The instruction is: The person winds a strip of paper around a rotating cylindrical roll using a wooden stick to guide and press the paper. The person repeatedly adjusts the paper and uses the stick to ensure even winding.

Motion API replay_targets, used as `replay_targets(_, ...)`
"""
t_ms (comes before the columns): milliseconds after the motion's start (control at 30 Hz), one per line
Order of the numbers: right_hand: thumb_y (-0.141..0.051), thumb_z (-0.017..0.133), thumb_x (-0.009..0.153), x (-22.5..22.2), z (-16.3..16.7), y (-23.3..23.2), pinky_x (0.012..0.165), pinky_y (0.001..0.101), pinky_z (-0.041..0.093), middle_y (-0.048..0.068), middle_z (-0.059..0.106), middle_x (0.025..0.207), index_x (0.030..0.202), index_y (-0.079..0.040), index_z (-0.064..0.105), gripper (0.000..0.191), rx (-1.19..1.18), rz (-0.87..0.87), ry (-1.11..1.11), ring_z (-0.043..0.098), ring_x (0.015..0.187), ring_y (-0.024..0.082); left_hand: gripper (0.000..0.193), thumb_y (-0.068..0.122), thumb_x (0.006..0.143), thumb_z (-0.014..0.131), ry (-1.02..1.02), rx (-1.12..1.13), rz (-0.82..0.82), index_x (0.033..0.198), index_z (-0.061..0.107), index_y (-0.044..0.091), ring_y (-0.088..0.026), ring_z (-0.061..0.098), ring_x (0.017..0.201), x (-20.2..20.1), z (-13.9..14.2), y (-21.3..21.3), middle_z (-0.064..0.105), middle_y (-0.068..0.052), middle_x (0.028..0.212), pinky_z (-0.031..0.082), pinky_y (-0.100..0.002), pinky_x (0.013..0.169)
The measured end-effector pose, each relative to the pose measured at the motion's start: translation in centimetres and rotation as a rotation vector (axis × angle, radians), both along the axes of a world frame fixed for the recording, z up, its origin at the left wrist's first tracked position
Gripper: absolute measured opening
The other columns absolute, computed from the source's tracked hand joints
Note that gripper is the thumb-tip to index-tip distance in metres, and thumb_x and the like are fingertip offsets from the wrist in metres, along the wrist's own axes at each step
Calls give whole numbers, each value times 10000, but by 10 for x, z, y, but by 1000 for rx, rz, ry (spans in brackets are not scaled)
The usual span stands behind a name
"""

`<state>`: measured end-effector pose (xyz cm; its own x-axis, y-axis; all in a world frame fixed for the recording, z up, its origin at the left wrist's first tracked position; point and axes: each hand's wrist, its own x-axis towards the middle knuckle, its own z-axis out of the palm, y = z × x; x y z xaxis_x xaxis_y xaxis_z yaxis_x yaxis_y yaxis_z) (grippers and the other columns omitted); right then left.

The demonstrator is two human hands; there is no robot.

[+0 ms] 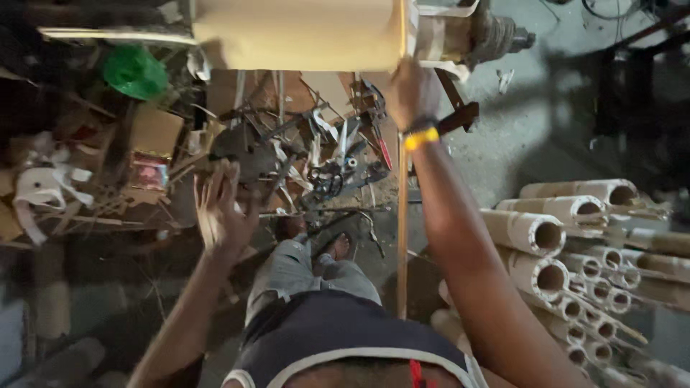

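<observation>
**Two hands up, one on the big roll**

Two bare hands reach forward over a cluttered workshop floor. The right hand [410,90], with a yellow band [421,137] at the wrist, is raised to the end of a large tan roll [298,34] that lies across the top of the view; its fingers [402,75] press against the roll's end face, just where a thin wooden rod [402,237] runs straight down toward the person's body. Whether those fingers curl round the rod or merely rest flat on the roll cannot be told from here (the back of the hand hides them).

The left hand [219,208] hangs in the air well apart from the roll, palm open, fingers spread and released, holding nothing. Just beyond it lies a heap of scrap metal and tools [323,158], with red-handled pliers among them. A green plastic lump [134,72] sits further left, near a piece of brown cardboard [154,131].

To the right, a stack of cardboard tubes [568,259] lies on its side, open ends toward the camera. Below the hands show the person's grey trousers [302,273] and a sandalled foot [338,248] on the concrete floor [525,122].
</observation>
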<state>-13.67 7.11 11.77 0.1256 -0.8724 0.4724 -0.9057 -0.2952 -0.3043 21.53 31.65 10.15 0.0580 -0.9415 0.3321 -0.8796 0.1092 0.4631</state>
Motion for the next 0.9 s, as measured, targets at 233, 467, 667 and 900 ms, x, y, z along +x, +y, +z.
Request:
replay_targets(233, -179, 595, 993, 6, -16, 45, 622, 535, 503, 193, 681, 778, 868, -74, 670, 180, 66, -124, -7, 668, 730, 426, 647, 291, 910, 737, -24, 133, 211, 1489, 560, 64, -401, 529, 1366, 29, 17, 105, 581, -203, 1455, 325, -591, 1239)
replay_targets(467, -218, 619, 990, 7, -6, 24, 583, 525, 513, 207, 687, 815, 907, -70, 675, 179, 87, -50, -83, 672, 755, 438, 667, 308, 946, 697, 65, 208, 238, 1513, 522, 4, -404, 501, 1384, 18, 24, 162, 567, -225, 1477, 245, -647, 1221)
replay_targets(667, -191, 567, 1046, 6, -32, 80, 712, 512, 502, 203, 677, 913, 969, -53, 656, 181, 82, -39, -21, 660, 869, 421, 651, 298, 927, 705, 37, 344, 385, 1477, 506, 14, -392, 478, 1377, 22, 35, 206, 562, -208, 1460, 187, -641, 1195)
replay_targets(900, -153, 507, 1090, 16, -39, 22, 847, 490, 485, 204, 659, 1024, 1027, -18, 620, 186, 224, -29, -128, 638, 981, 392, 646, 234, 876, 683, 17, 325, 438, 1470, 531, 32, -403, 501, 1339, 27, 31, 266, 563, -227, 1428, 182, -658, 1189)
